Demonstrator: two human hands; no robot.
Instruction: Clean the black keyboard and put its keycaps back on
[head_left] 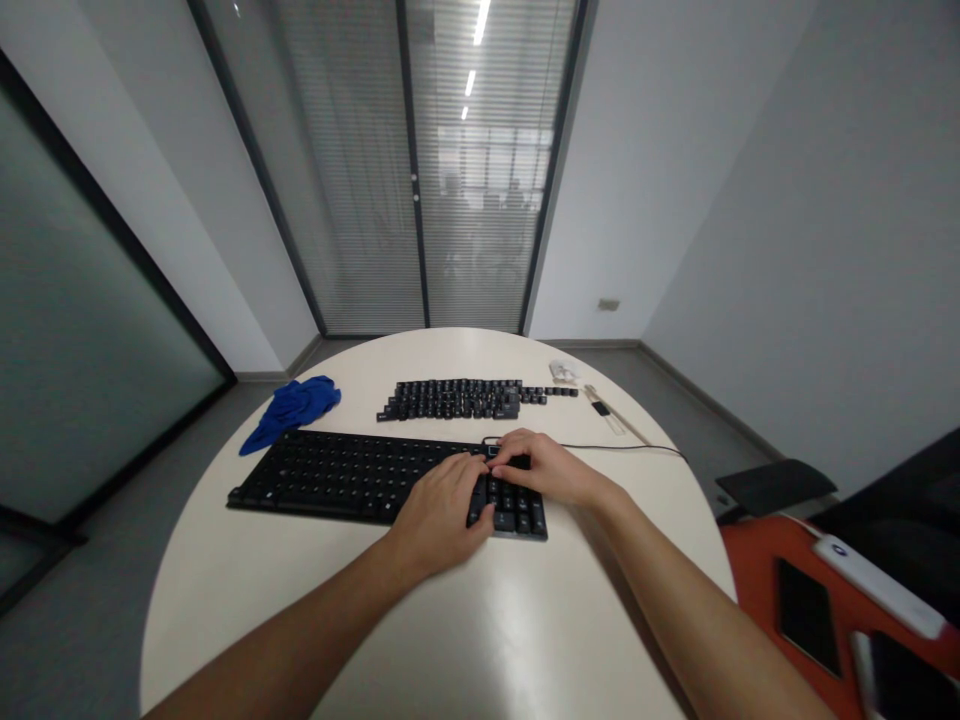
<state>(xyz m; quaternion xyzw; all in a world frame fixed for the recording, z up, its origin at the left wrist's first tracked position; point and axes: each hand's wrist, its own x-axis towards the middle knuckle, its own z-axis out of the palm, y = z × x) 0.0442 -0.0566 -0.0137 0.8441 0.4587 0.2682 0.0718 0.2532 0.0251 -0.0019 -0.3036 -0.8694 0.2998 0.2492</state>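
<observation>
A black keyboard (337,478) lies across the table before me, its left and middle parts bare of keycaps. Keycaps (517,515) sit on its right end. My left hand (442,505) rests over the keyboard's right half, fingers together and thumb stretched apart on the near side. At the keyboard's back right, my right hand (544,468) has thumb and fingers pinched at the key area, touching the left fingertips. Whatever lies between those fingers is too small to make out. Behind the keyboard, loose black keycaps (454,400) are laid out in rows.
A crumpled blue cloth (296,408) lies at the table's left. Toward the back right are a small clear bag (562,371), a wire tool with a black handle (601,408) and a thin stick (626,420). A cable (622,447) runs right. Phones (808,615) lie on a red chair seat.
</observation>
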